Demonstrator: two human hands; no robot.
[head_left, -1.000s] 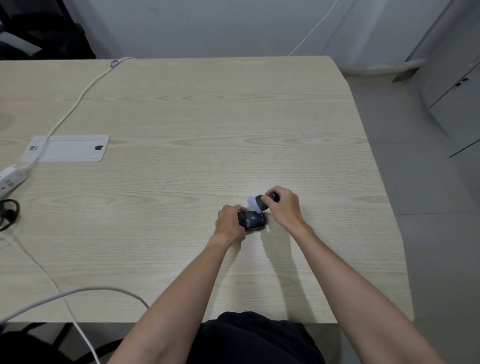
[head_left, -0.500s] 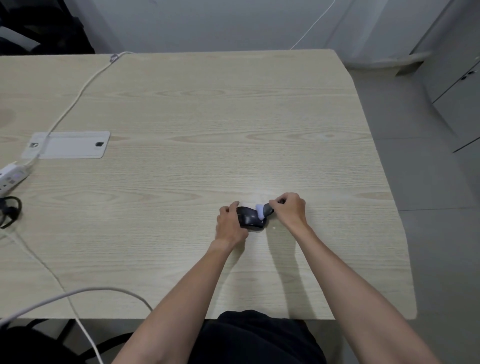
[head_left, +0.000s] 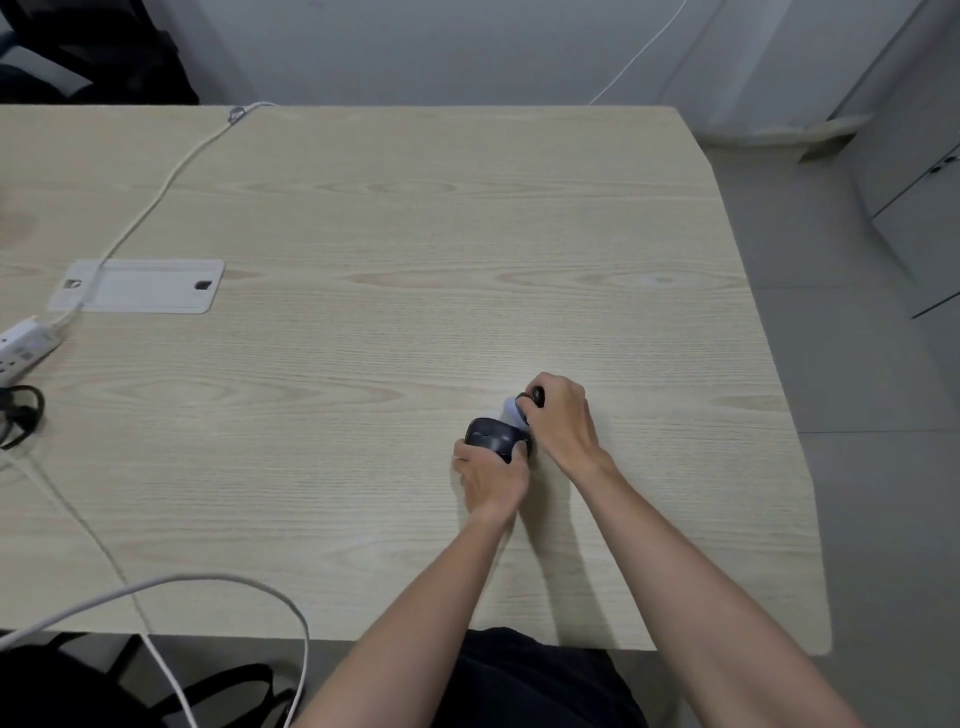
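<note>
A small dark rounded device (head_left: 491, 435) lies on the light wooden table (head_left: 395, 312), right of centre and near me. My left hand (head_left: 491, 475) grips it from the near side, fingers curled around its body. My right hand (head_left: 558, 418) is just beyond and to the right, fingers curled around a small dark piece (head_left: 536, 396) with a pale bluish-white part (head_left: 513, 407) showing at its left. The two pieces meet between my hands; whether they are joined is hidden by my fingers.
A white cover plate (head_left: 137, 286) is set in the table at the left. A white power strip (head_left: 23, 348) and black plug (head_left: 21, 415) sit at the left edge, with white cables (head_left: 171, 582) trailing over the near edge. Grey cabinets (head_left: 914, 171) stand at the right.
My right hand has lifted the small dark piece slightly up and away from the device, and my left hand has shifted its grip nearer. The camera view has shifted a little.
</note>
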